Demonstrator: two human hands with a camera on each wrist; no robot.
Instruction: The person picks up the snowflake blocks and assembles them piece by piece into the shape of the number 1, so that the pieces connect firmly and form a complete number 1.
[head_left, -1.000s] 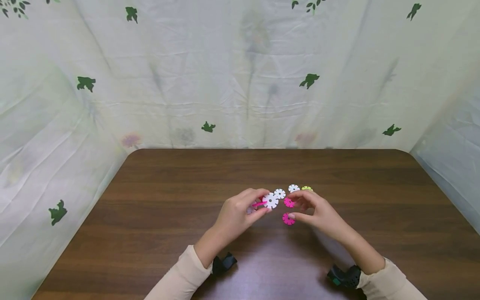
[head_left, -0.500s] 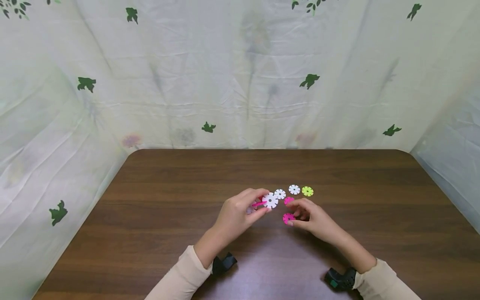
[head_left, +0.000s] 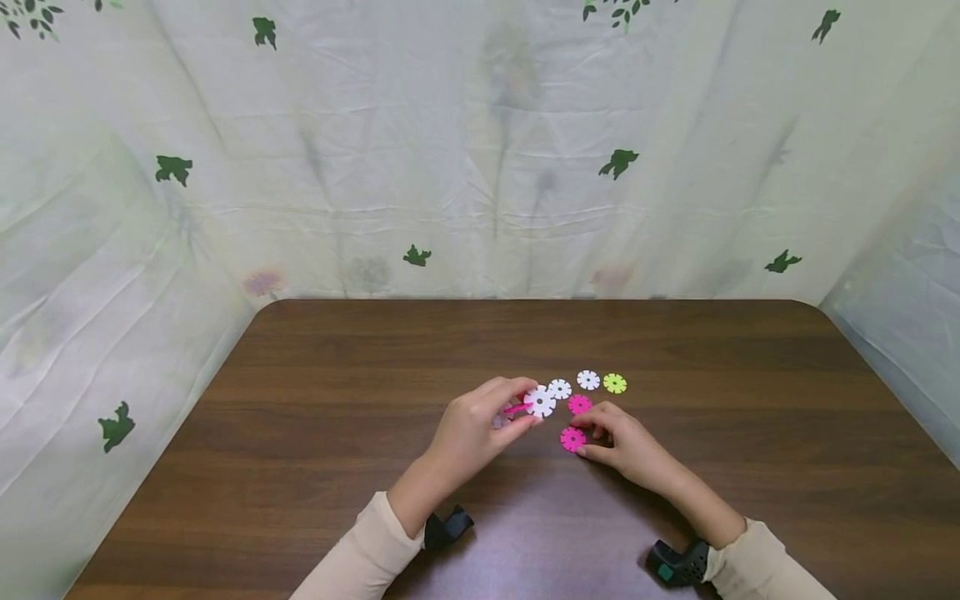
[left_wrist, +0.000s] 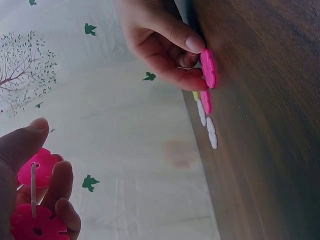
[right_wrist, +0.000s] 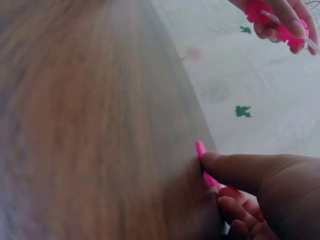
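"What is the right hand (head_left: 630, 446) doing?"

"It pinches a pink disc (head_left: 573, 439) at the rim, thumb on the near edge and a finger on the far one. The disc is level, at or just over the surface (head_left: 375, 350); the views don't settle whether it is off it."

"And the left hand (head_left: 476, 421)?"

"It pinches a cluster (head_left: 540, 402) of pink and white pieces, slotted together and raised over the surface, to the left of the pink disc and apart from it."

"So which step is this?"

"Probably picking up a single piece while the left hand holds the cluster ready. The next move seems to call for a firm pinch that leaves a rim notch free, and a steady left hand."

"Farther out?"

"A second pink disc (head_left: 580, 404) lies near the right fingertips. Beyond it come a white disc (head_left: 559, 389), next to the cluster in the head view, then another white disc (head_left: 588, 380) with a yellow disc (head_left: 615, 383) just beside it."
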